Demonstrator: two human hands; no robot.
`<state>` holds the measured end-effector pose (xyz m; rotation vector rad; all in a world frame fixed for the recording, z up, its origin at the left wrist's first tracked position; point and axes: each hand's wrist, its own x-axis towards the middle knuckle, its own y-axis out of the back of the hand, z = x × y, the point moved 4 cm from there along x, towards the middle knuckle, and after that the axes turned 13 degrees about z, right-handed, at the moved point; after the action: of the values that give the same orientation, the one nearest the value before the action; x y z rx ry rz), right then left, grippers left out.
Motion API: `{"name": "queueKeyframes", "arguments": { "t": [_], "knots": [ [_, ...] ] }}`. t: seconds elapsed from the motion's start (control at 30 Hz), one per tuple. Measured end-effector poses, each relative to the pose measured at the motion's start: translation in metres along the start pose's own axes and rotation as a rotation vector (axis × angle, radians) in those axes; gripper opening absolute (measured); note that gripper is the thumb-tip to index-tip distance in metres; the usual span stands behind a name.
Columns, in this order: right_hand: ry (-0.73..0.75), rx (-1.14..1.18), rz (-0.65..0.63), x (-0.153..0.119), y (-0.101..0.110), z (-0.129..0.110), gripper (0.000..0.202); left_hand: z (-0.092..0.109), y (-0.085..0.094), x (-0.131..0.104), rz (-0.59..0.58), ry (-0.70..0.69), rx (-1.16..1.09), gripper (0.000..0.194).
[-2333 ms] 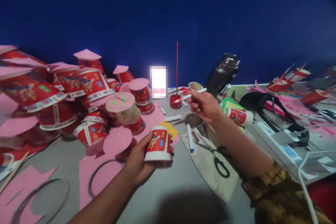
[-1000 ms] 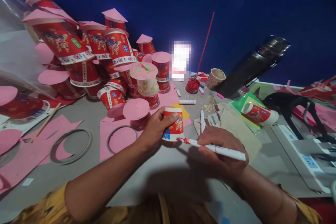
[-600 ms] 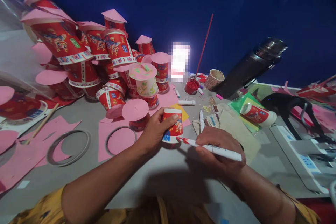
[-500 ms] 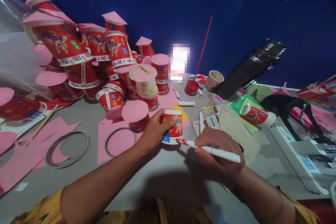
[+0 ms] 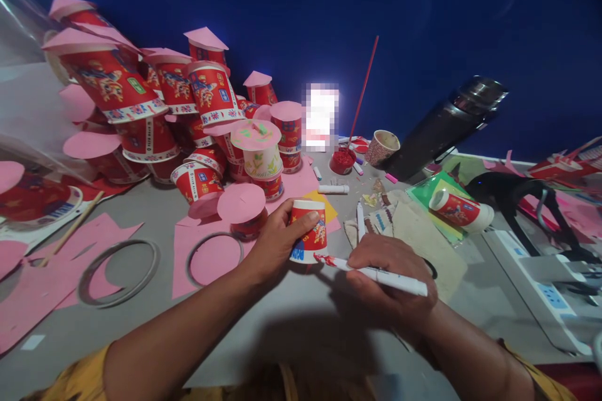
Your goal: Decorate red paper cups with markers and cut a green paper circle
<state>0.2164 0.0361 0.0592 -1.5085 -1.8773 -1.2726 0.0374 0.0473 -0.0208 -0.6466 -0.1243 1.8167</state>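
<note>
My left hand [image 5: 275,236] is closed around a red printed paper cup [image 5: 314,235], thumb across its front. Blue marks show on the white band at the cup's lower end. In my right hand [image 5: 395,272] is a white marker pen [image 5: 388,278], its red-stained tip at that band's right side. Whether the tip presses on the cup or just hovers, I cannot tell. Left of the cup stands a short red cup with a round pink paper top [image 5: 242,203]. Behind it rises a white cup with green drawings [image 5: 261,160], also topped in pink.
Stacked red cups with pink paper tops [image 5: 113,78] fill the back left. Two grey rings [image 5: 117,272] lie on pink paper. A red paint pot [image 5: 342,161] holding a stick, a black flask [image 5: 437,122] and a white power strip [image 5: 548,294] are farther right.
The view has tilted slightly, so the scene sits a little lower. Both hands keep their holds on the cup and marker, and the marker tip stays at the white band.
</note>
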Motion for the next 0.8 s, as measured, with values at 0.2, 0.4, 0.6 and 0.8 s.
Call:
{"name": "queueKeyframes", "arguments": {
  "t": [0.2,0.4,0.6,0.8],
  "knots": [
    [-0.007,0.013,-0.012,0.0000,0.0025,-0.0005,0.010,0.0004,-0.0001,0.0002,0.006,0.009,-0.001,0.055],
    [0.017,-0.008,-0.016,0.0002,0.0009,-0.0003,0.009,-0.0005,0.0005,0.0000,0.000,-0.002,0.012,0.051],
    [-0.005,0.004,0.001,0.0013,0.0018,-0.0021,0.012,0.0001,-0.0001,-0.0004,0.005,0.000,0.011,0.054],
    [-0.017,-0.025,-0.013,0.0039,0.0040,-0.0017,0.011,0.0015,-0.0010,-0.0009,0.017,0.010,0.007,0.054]
  ]
}}
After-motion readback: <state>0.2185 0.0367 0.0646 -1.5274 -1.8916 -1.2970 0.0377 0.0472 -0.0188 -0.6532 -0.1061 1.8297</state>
